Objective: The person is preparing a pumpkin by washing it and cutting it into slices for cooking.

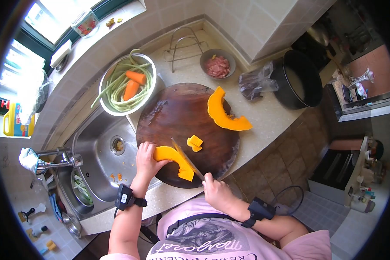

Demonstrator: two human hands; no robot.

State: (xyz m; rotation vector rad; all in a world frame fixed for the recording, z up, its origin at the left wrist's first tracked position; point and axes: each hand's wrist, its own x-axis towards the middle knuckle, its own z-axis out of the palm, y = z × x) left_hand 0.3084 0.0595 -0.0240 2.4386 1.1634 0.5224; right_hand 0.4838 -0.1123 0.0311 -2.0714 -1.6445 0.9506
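On a round dark wooden board (177, 112), my left hand (147, 160) grips the left end of a curved pumpkin slice (171, 154). My right hand (219, 193) is closed round the handle of a knife (188, 160), whose blade lies along the right side of that slice. Just right of the blade are a few cut pumpkin pieces (195, 142). Another curved pumpkin slice (223, 115) rests over the board's right edge, away from both hands.
A white bowl (153, 95) of long beans and carrots stands behind the board's left side. Further back are a wire rack (184, 47) and a bowl of meat (217, 66). A plastic bag (258, 82) and black pot (297, 80) stand right; the sink (104, 160) is left.
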